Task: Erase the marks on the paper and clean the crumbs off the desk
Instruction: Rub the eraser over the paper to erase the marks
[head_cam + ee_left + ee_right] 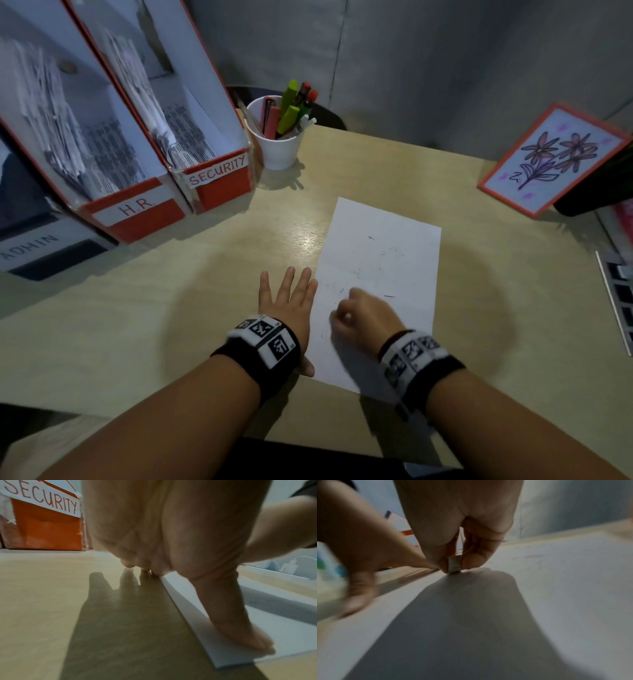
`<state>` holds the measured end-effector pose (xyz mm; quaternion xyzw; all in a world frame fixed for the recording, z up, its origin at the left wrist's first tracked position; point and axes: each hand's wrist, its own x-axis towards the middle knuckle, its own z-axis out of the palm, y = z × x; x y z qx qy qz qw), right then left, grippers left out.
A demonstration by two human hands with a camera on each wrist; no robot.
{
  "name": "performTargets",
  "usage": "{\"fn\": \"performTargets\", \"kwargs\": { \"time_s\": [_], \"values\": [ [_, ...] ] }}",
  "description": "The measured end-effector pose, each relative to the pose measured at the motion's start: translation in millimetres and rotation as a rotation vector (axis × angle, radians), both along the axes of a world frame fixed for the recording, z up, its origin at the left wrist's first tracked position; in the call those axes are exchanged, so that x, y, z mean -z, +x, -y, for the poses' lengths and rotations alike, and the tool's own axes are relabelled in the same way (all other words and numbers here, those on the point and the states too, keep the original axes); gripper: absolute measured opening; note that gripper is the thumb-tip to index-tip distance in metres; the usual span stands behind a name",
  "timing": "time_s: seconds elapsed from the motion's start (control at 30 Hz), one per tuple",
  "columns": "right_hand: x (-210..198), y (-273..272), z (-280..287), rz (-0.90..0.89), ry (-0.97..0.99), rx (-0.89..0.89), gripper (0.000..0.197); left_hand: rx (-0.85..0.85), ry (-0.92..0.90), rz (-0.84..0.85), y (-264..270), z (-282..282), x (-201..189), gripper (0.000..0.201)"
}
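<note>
**Desk:** What does the paper look like from your end?

**Me:** I see a white sheet of paper (380,270) lying flat on the light wooden desk (171,308), a little right of centre and turned slightly askew. It carries only faint, scattered dark flecks and short strokes (388,295), mostly across the middle and lower half. The top part looks clean. I can't tell from the head view which flecks are pencil marks and which are crumbs.

**Desk:** And the hands?

**Me:** My left hand (291,301) lies flat with the fingers straight and spread, palm down on the desk at the sheet's left edge; in the left wrist view the thumb (240,622) presses on the paper's near corner. My right hand (366,318) is curled over the lower half of the sheet. The right wrist view shows its thumb and fingertips pinching a small pale eraser (453,565), whose bottom end touches the paper. That view is blurred.

**Desk:** Anything else nearby?

**Me:** Behind the sheet stands a white cup (277,144) of pens and markers. To the left are red file boxes labelled "H.R." (137,209) and "SECURITY" (219,171), stuffed with papers. A red-framed flower drawing (555,161) leans at the right rear.
</note>
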<state>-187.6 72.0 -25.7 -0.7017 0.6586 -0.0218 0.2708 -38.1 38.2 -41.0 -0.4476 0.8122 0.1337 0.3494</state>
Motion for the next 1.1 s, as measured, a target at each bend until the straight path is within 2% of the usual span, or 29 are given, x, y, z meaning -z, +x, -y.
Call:
{"fn": "performTargets", "kwargs": {
  "time_s": [0.13,0.27,0.4,0.47,0.53,0.6,0.67,0.77,0.83,0.9,1.0,1.1],
  "values": [
    [-4,-44,26,-0.035,0.052,0.188,0.022,0.030,-0.011,0.023,1,2,-4,0.149],
    [-2,-66,-7,0.028,0.046,0.348,0.017,0.080,-0.038,0.019,5,18,-18,0.144],
    [7,-72,-30,0.057,-0.029,0.373,0.018,0.177,-0.104,-0.126,9,35,-40,0.099],
    [8,-78,-30,0.067,-0.044,0.394,0.016,0.216,-0.114,-0.176,15,42,-45,0.086],
    [6,-82,-29,0.075,-0.043,0.408,0.016,0.181,-0.105,-0.220,24,44,-45,0.072],
    [5,-83,-28,0.082,-0.045,0.419,0.017,0.075,-0.119,-0.294,32,38,-45,0.063],
    [1,-78,-25,0.101,-0.048,0.411,0.017,-0.059,-0.115,-0.340,35,24,-45,0.070],
    [-6,-56,-16,0.135,-0.053,0.333,0.016,-0.167,-0.062,-0.263,25,-2,-32,0.108],
    [-8,-31,-9,0.167,-0.097,0.239,0.017,-0.187,-0.023,-0.182,15,-15,-21,0.125],
    [-6,-1,-5,0.184,-0.140,0.095,0.017,-0.180,-0.008,-0.122,9,-22,-11,0.131],
    [1,27,5,0.064,-0.068,-0.105,0.023,-0.173,-0.013,-0.084,4,-26,-6,0.133],
    [8,19,27,-0.016,-0.085,-0.076,0.028,-0.186,0.005,-0.061,0,-21,-7,0.127]
  ]
}}
